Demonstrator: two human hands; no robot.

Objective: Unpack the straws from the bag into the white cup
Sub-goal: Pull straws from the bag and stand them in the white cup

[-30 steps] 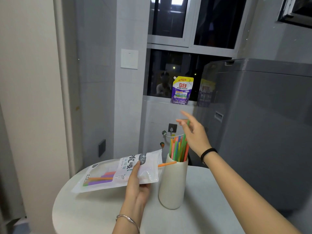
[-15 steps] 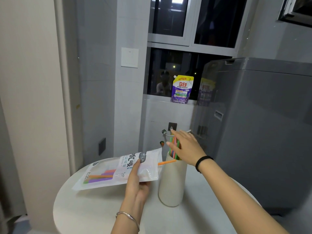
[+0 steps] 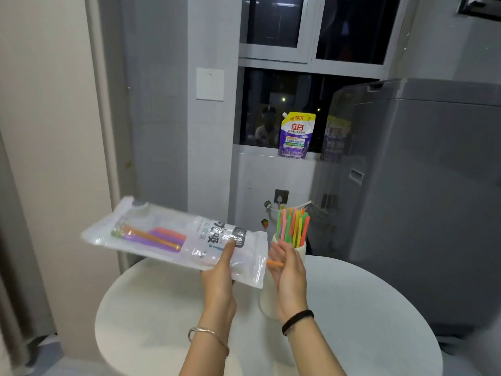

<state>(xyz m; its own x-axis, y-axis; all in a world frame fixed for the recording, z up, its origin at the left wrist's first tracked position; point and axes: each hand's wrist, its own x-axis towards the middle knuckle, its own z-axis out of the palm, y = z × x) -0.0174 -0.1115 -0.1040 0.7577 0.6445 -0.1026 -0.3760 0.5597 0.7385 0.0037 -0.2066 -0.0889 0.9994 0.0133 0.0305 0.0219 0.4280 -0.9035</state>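
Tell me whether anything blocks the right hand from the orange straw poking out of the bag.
Nothing visible does. The right hand is open right beside the orange straw, which sticks out of the bag's open end. The white cup stands just behind, its mouth already crowded with straws.

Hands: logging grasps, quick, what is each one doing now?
Left hand: closed on the straw bag.
Right hand: open, fingers by the orange straw, not gripping.

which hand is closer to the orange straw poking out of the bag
Right. The right hand is open with its fingers at the orange straw; whether they touch is unclear. The left hand holds the bag just left of it.
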